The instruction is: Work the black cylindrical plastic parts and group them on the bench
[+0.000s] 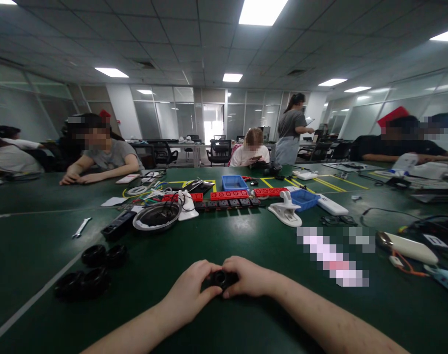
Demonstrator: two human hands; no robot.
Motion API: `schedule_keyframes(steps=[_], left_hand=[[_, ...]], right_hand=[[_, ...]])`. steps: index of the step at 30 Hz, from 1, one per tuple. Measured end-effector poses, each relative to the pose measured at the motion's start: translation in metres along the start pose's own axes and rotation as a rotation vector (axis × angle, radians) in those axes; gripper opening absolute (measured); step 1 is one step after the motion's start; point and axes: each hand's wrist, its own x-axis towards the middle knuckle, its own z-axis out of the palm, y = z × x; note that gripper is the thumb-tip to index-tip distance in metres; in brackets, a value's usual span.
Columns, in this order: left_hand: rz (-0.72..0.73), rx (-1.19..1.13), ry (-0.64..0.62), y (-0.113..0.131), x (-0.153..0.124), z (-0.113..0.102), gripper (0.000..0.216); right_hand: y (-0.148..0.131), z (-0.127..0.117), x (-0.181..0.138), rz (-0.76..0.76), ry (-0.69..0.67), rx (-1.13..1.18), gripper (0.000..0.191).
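Observation:
My left hand (190, 290) and my right hand (248, 278) meet low on the green table (268, 246), both with fingers curled round a small black ring-shaped part (221, 279) held between them just above the table top. Only the part's top shows between the fingertips. Several similar black rings (93, 270) lie in a loose cluster to the left of my hands.
Beyond my hands lie a round metal dish (156, 217), red and black strips (229, 194), two blue trays (234, 182), a white clamp (285, 209), a wrench (81, 227) and cables at right (423, 226). Other people sit around the table; one stands at the back.

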Motion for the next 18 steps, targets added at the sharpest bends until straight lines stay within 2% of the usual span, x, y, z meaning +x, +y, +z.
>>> schedule_keyframes(steps=[4, 7, 9, 13, 18], left_hand=[[-0.056, 0.033, 0.069, 0.0, 0.0, 0.006, 0.02], [-0.085, 0.071, 0.126, -0.001, 0.001, 0.011, 0.018], [-0.076, 0.082, 0.134, -0.002, 0.002, 0.012, 0.018], [-0.04, 0.08, 0.116, -0.002, 0.001, 0.01, 0.018], [0.009, 0.048, 0.056, -0.003, -0.001, 0.007, 0.022]], right_hand=[[-0.007, 0.012, 0.003, 0.136, 0.087, -0.157, 0.038], [-0.018, 0.021, 0.005, 0.172, 0.192, -0.389, 0.041], [-0.023, 0.023, 0.005, 0.177, 0.213, -0.46, 0.046], [-0.022, 0.017, 0.0, 0.108, 0.202, -0.352, 0.055], [-0.005, 0.005, -0.003, -0.015, 0.069, -0.106, 0.04]])
